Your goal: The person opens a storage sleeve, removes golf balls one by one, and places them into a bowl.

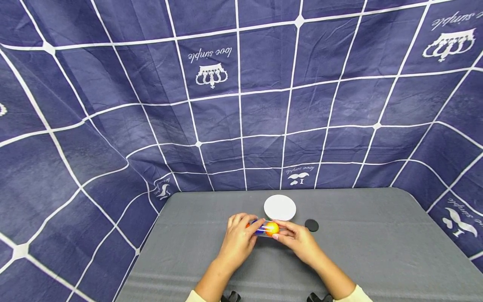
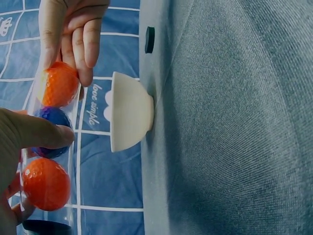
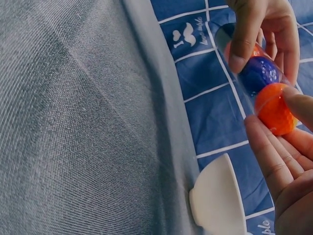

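Note:
My left hand (image 1: pixel 238 237) grips a clear plastic tube (image 1: pixel 265 235) held sideways above the table, thumb across its middle. Inside are a blue ball (image 2: pixel 53 122) and an orange ball (image 2: pixel 46 183) near the dark end cap (image 2: pixel 46 227). A second orange ball (image 3: pixel 275 110) sits at the tube's other end, where a rim line crosses it. My right hand (image 1: pixel 299 241) pinches this ball at that end, thumb on one side and fingertips on the other. The remaining right fingers stretch out alongside, as the left wrist view shows.
A white bowl (image 1: pixel 280 207) stands on the grey table (image 1: pixel 358 243) just beyond the hands. To its right lies a small black disc (image 1: pixel 311 225). A blue cloth (image 1: pixel 264 117) with white lines hangs behind and at the sides. Two dark objects (image 1: pixel 318 297) show at the near edge.

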Tool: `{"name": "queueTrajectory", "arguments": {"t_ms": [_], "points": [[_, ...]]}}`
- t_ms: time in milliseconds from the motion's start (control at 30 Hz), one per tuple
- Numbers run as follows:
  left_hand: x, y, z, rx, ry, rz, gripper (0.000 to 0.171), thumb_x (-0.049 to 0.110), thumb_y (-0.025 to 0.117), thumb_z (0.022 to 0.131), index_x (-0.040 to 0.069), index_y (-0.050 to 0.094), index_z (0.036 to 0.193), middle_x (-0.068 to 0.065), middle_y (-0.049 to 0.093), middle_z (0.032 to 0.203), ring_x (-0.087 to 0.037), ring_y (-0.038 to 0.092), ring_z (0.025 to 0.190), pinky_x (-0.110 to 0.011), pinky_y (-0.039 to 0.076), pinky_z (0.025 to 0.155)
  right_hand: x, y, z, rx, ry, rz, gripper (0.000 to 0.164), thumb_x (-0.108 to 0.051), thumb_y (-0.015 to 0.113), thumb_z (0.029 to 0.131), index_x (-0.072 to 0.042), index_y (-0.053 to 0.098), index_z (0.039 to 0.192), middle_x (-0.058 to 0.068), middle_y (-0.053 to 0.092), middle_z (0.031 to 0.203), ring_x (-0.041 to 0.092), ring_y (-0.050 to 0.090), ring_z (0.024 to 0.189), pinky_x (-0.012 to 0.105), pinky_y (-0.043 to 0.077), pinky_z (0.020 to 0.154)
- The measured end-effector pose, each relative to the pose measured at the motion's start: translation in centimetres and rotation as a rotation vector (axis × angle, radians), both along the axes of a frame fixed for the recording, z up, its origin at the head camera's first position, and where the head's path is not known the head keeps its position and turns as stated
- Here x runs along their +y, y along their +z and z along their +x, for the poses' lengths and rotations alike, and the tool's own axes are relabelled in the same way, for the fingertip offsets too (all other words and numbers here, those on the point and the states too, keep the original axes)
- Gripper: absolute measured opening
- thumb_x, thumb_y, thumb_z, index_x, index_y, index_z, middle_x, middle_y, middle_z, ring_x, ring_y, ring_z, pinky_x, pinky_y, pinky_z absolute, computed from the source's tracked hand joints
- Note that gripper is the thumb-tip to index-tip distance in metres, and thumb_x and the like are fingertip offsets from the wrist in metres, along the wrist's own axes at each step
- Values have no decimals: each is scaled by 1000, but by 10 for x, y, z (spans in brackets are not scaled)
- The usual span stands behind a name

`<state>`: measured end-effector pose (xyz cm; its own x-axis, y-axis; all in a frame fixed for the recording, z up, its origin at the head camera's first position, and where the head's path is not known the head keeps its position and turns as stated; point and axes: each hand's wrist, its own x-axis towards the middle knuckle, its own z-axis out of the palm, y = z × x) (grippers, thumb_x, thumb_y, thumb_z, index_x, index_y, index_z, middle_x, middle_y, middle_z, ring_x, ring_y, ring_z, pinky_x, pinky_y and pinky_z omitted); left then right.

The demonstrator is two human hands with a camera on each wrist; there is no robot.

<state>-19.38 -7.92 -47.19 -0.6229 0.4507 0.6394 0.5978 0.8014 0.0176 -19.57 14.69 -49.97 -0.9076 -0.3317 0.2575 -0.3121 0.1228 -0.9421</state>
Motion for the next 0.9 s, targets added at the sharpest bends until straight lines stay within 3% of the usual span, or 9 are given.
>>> {"name": "queueTrajectory", "arguments": {"t_ms": [333, 633, 900], "points": [[-1, -4, 1, -52, 0, 100, 56, 13, 91, 69, 27, 73, 120, 6, 68, 115, -18, 59, 110, -41, 46, 96, 3, 7, 0, -28, -46, -11, 46, -14, 74, 91, 2, 62, 133, 24, 72, 118, 3, 73, 95, 18, 58, 80], [-1, -8, 2, -134, 13, 174, 56, 17, 90, 72, 23, 71, 124, 6, 69, 116, -16, 61, 109, -37, 49, 91, 2, 14, -2, 6, -93, -18, 42, -5, 73, 90, 1, 63, 130, 24, 72, 115, -2, 70, 93, 19, 58, 79], [-2, -12, 2, -166, 15, 247, 58, 18, 90, 73, 23, 69, 127, 6, 69, 114, -15, 63, 107, -35, 51, 92, 5, 20, -15, 64, -140, 10, 45, -7, 77, 87, 1, 64, 129, 23, 73, 110, 0, 71, 89, 18, 58, 76]]}}
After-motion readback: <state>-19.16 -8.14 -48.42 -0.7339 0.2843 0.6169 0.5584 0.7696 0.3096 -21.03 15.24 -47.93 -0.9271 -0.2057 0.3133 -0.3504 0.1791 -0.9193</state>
